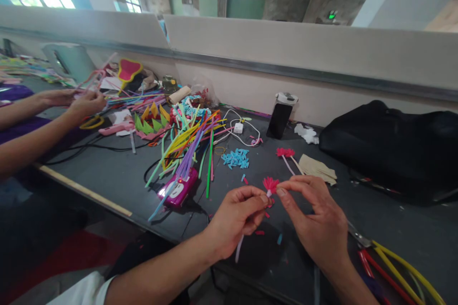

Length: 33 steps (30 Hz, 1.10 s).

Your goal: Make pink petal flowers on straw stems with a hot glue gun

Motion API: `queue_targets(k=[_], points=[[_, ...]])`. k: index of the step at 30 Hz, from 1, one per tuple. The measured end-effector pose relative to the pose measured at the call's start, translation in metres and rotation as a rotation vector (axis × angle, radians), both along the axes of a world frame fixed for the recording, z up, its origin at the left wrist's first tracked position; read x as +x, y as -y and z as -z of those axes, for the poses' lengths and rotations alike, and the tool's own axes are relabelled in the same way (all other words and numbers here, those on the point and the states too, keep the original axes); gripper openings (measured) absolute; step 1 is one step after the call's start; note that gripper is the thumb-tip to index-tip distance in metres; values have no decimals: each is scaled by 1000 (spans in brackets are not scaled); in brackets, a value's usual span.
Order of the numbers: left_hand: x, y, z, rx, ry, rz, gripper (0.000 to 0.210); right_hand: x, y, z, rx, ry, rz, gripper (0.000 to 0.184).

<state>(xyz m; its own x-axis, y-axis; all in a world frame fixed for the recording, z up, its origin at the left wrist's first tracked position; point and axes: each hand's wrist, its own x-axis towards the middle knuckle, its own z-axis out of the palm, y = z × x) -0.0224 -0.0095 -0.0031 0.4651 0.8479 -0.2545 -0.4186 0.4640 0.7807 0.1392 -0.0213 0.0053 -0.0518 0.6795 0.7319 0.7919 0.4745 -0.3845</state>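
Observation:
My left hand point(239, 217) pinches a small pink pipe-cleaner flower point(271, 184) just below its head. The flower's pale stem point(239, 249) hangs down beneath the fingers. On the right side of the flower, my right hand point(310, 209) brings thumb and index finger together at the edge of the petals; whatever small piece lies between those fingertips is mostly hidden. Behind the hands lie finished-looking pink flowers point(285, 152) on pale stems. Short pink pieces point(259, 232) and a blue piece point(279, 238) are scattered on the dark table below.
A heap of blue pieces point(235, 158) lies mid-table, beside colourful pipe cleaners point(189, 140) and a lit purple device point(178, 189). Pliers point(361, 240), a folded cloth point(318, 168), a black bag point(390, 147) and a bottle point(282, 116) are rightward. A co-worker's hands point(88, 105) work at left.

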Motion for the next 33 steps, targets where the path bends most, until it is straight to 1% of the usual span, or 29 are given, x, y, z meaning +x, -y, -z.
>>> queue_targets(k=[5, 10, 21, 28, 31, 33], points=[[1, 1, -2, -1, -5, -5, 22, -1, 0, -1, 8, 10, 2, 6], [1, 1, -1, 6, -14, -11, 24, -2, 0, -1, 19, 22, -5, 5], [2, 2, 2, 95, -61, -39, 26, 1, -1, 1, 9, 68, -5, 3], [0, 2, 3, 100, -67, -10, 23, 3, 0, -2, 10, 37, 1, 11], [0, 0, 4, 80, -47, 1, 25, 4, 1, -4, 32, -1, 15, 16], [-1, -1, 4, 74, -21, 1, 25, 5, 1, -6, 48, -33, 32, 17]])
